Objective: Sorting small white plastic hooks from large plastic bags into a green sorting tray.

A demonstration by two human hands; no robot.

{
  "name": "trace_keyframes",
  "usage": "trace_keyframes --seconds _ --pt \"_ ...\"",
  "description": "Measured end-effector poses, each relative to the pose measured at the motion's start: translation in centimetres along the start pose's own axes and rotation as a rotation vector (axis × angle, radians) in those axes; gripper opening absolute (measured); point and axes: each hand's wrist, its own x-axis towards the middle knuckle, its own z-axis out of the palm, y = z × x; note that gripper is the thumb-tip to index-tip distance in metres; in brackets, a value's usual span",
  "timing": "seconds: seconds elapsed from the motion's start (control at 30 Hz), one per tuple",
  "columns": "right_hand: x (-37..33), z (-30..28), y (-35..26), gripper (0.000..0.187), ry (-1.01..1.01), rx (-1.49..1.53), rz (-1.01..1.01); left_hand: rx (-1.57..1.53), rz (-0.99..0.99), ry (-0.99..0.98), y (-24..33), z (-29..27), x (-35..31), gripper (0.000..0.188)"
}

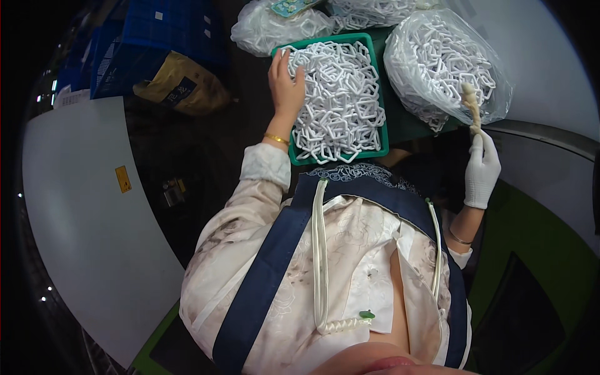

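Observation:
My bare left hand [287, 89] lies over the left rim of a green tray [382, 140]. Its fingers are stretched forward and the thumb stands apart, next to the links. White plastic chain links [337, 100] fill the tray in a loose heap. On the right, my right hand [483, 164] wears a white knit glove and is closed around the lower end of a knobbly, cream-coloured, stick-like thing [473, 106], whose exact kind I cannot make out. That thing points away from me, in front of a clear plastic bag [400, 69] full of similar white links.
More clear bags of links [269, 28] stand behind the tray, one with a teal patterned packet [294, 6] on top. Blue crates [169, 37] and a brown sack [184, 87] are at far left. Pale grey panels [81, 206] flank me on both sides.

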Motion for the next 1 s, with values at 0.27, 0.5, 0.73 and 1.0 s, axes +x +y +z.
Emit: trace_keyframes --seconds 0.27,0.5,0.73,1.0 --pt "-1.5 1.5 -1.6 0.024 -0.031 0.043 -0.035 0.045 -0.055 -0.108 1.4 3.4 2.6 0.049" --pt "-2.1 1.6 -1.4 0.022 -0.054 0.044 -0.014 -0.129 -0.098 -0.073 1.1 3.1 4.4 0.031" --pt "-2.4 1.7 -1.4 0.022 -0.073 0.06 -0.007 -0.05 0.048 -0.036 0.6 3.5 4.1 0.032" --pt "-2.3 2.2 -0.9 0.024 -0.054 0.065 -0.079 -0.236 -0.041 -0.284 2.3 2.6 4.8 0.029"
